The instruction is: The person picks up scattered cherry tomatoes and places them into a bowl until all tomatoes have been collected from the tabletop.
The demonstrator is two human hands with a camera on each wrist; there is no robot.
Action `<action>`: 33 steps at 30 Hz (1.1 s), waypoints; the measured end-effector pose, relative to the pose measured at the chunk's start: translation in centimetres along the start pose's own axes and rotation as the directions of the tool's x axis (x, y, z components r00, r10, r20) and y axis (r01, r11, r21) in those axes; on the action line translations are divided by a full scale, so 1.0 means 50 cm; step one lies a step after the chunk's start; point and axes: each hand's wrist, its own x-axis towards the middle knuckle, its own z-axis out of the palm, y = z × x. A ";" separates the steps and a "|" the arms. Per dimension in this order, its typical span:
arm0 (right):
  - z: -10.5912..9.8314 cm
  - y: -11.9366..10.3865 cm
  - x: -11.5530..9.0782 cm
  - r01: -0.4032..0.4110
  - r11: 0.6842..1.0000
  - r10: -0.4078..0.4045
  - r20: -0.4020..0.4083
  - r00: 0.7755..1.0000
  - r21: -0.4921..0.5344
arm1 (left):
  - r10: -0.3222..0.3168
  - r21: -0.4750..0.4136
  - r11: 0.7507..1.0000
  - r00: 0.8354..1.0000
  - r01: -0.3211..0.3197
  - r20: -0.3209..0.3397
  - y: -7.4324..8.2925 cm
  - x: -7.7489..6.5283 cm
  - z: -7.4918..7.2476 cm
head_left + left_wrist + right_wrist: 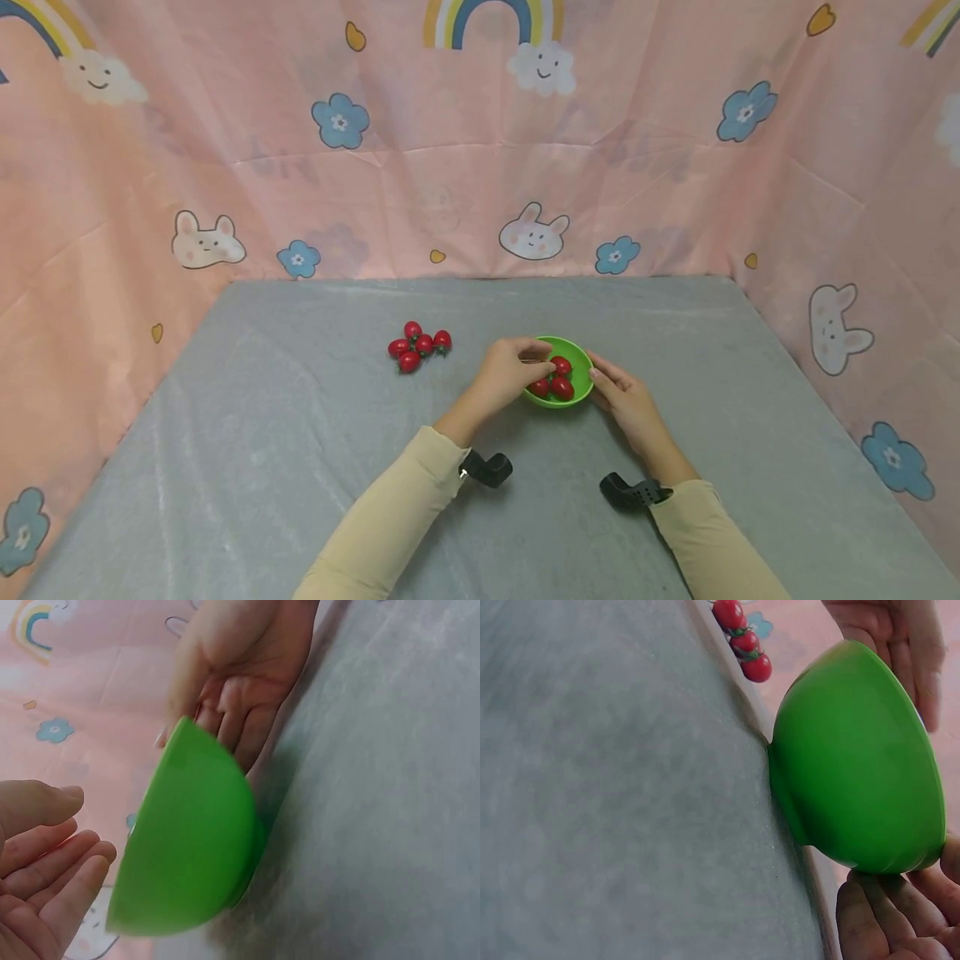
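A green bowl [581,390] stands on the grey cloth, right of the middle in the head view. Inside it lie red cherry tomatoes [562,388], partly hidden by fingers. My left hand [504,368] hovers over the bowl's left rim; in the left wrist view its thumb and loosely bent fingers stand apart with nothing visible between them. At the bowl's right side, my right hand [628,408] holds the wall, thumb at the rim and fingers against the outside, as the right wrist view also shows.
Several more cherry tomatoes [423,344] with green stems lie clustered on the cloth-covered table [300,450], left of the bowl. A pink printed curtain [420,200] rises behind the table and along both sides. Each wrist wears a black camera mount [491,470].
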 end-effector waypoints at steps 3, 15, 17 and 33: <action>-0.001 -0.001 0.000 -0.008 1.000 0.008 -0.006 1.000 0.004 | 0.001 -0.032 0.999 1.000 -0.002 -0.012 -0.005 -0.004 -0.013; 0.002 0.000 0.003 -0.011 1.000 0.012 -0.009 1.000 0.021 | 0.013 -0.080 0.997 0.999 -0.017 -0.053 -0.022 -0.018 -0.035; 0.003 -0.002 0.003 -0.014 1.000 0.014 -0.010 1.000 0.023 | 0.016 -0.073 0.997 0.998 -0.020 -0.063 -0.024 -0.019 -0.042; 0.001 0.001 0.003 -0.035 0.999 0.035 -0.017 0.999 0.003 | -0.028 -0.112 0.994 0.985 0.009 -0.171 -0.043 -0.036 -0.118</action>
